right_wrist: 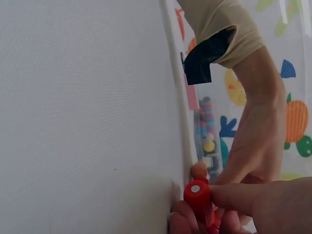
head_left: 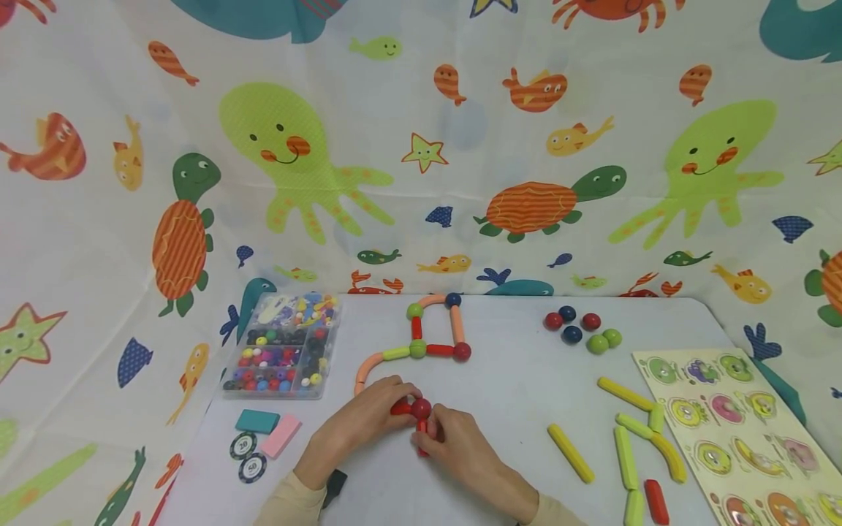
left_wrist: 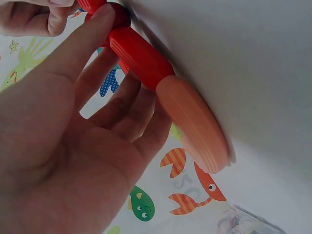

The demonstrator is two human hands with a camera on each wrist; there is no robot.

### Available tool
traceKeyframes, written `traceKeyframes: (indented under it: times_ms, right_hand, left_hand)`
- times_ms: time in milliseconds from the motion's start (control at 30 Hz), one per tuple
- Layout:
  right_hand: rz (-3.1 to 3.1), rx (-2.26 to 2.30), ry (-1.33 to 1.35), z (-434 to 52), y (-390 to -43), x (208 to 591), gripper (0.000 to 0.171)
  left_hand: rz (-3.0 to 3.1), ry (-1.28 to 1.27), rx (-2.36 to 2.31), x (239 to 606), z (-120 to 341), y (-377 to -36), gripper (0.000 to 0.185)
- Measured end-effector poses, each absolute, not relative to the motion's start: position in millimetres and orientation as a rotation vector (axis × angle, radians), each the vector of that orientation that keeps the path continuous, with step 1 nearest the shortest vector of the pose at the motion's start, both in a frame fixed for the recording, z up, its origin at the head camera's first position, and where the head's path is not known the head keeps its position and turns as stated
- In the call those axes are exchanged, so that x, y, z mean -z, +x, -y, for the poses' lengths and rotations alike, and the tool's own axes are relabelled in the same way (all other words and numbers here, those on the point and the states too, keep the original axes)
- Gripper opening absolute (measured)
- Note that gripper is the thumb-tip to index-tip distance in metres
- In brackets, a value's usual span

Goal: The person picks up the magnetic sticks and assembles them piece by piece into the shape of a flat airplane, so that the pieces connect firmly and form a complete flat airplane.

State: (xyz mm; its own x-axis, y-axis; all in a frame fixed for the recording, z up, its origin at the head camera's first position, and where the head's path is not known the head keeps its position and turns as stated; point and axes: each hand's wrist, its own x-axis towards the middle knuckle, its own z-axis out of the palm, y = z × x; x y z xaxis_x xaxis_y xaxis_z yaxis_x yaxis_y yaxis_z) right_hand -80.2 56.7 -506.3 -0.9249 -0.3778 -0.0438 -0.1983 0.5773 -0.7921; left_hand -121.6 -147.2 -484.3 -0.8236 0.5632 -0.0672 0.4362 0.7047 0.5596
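A dark red ball (head_left: 421,408) joins two red magnetic sticks at the near end of a chain on the table. My left hand (head_left: 358,416) pinches this ball, its thumb over it and its other fingers behind the adjoining red stick (left_wrist: 141,58). From that stick the chain runs on into a curved orange stick (left_wrist: 195,122). My right hand (head_left: 460,442) grips the second red stick (right_wrist: 197,202) between thumb and fingers, just below the ball. Farther back, a loop of sticks and balls includes a green ball (head_left: 417,348) and a blue ball (head_left: 453,299).
At the left stand a clear compartment box (head_left: 272,394) of beads, a teal block (head_left: 257,421), a pink block (head_left: 281,436) and two chips (head_left: 253,468). Loose balls (head_left: 572,334), yellow sticks (head_left: 570,453) and a fruit puzzle board (head_left: 717,482) lie to the right.
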Motion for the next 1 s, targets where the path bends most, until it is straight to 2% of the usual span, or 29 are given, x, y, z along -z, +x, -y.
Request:
traceKeyframes:
  times_ms: [300, 600, 833, 1000]
  right_hand:
    - [-2.588, 1.267, -0.491, -58, -80, 506, 0.026]
    - [-2.569, 1.194, -0.430, -78, -86, 503, 0.017]
    - [-2.720, 1.158, -0.178, -119, -114, 496, 0.011]
    - [-2.877, 1.148, -0.032, -168, -145, 488, 0.017]
  left_hand:
    - [-2.681, 0.789, -0.797, 483, 148, -122, 0.030]
    - [-2.702, 0.744, -0.807, 478, 153, -118, 0.038]
    - [-2.699, 0.761, -0.817, 474, 151, -116, 0.043]
    - [-2.666, 0.795, -0.846, 474, 150, -115, 0.047]
